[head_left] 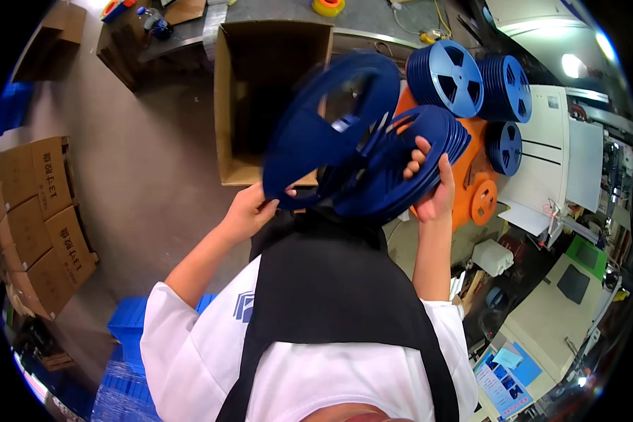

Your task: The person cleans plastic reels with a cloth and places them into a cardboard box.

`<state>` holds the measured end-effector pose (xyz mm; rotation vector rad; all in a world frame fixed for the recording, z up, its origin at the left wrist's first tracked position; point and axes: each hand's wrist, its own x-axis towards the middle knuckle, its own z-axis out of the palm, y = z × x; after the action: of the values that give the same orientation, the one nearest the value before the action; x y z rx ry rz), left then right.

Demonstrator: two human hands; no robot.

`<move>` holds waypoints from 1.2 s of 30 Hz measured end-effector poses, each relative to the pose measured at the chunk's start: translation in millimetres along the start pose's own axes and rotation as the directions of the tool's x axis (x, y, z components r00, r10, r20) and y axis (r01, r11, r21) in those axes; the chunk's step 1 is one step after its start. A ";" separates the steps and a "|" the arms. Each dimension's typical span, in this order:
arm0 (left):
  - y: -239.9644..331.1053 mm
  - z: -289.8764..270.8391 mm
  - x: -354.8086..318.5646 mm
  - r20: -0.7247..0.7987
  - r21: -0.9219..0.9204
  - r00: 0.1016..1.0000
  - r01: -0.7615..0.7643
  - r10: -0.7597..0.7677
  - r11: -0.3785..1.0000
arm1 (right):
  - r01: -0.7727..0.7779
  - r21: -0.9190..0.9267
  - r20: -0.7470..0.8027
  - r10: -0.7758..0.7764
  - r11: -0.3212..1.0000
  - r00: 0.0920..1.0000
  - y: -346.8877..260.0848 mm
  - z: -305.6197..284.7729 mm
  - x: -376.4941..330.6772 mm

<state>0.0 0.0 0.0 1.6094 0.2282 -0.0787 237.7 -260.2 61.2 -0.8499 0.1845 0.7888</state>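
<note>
The left hand [250, 211] pinches the rim of one blue reel [327, 130], tilted and blurred above the open box [271, 98]. The right hand [429, 190] clamps a fanned stack of reels [401, 165] at chest height; held only at its lower edge, the stack could slide apart and spill. More reels [446, 77] crowd the tabletop's [548, 169] left edge; below lies grey floor [148, 162], cartons [39, 211] along its left edge

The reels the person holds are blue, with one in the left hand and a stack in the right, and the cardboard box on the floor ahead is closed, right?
Not quite. The head view shows the box open, flaps up. The rest holds: left hand grips one blue reel, right hand holds a blue stack.
</note>
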 end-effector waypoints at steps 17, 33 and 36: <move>-35.6 -13.3 -11.1 -0.172 -0.894 0.926 -0.004 -0.336 0.448 | -0.016 0.084 -0.093 0.024 0.996 0.995 7.2 -16.3 -9.6; -50.6 -46.3 32.1 -0.417 -0.575 0.732 0.247 -0.539 0.780 | -0.002 0.059 -0.129 0.010 0.998 0.992 6.6 -19.3 -9.3; -94.1 -46.3 51.7 -0.548 -0.013 0.742 0.455 -0.387 0.890 | -0.001 0.059 -0.127 0.008 0.998 0.992 6.8 -15.4 -7.6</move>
<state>28.1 54.5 -99.6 1.6457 1.0542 0.0158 230.1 -272.9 50.3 -0.8446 0.3218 0.7303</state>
